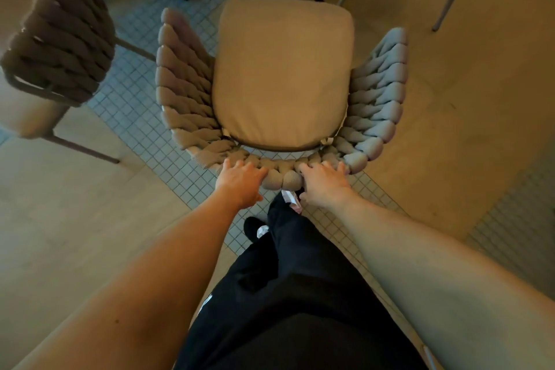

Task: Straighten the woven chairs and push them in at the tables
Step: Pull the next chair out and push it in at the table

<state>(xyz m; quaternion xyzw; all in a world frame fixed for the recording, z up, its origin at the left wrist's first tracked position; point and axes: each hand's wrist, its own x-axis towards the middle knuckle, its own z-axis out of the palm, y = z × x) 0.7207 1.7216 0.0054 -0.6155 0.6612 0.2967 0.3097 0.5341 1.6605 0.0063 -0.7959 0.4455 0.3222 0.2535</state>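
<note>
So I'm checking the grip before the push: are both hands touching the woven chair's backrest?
Touching. The head view shows the left hand and right hand both resting on the top of the woven backrest, fingers over its rope rim.

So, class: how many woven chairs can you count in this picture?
2: one chair at centre, both hands on its back; another chair at far left, partly cropped. More may be hidden.

Three woven chairs [282, 93], two hands [240, 180].
</note>
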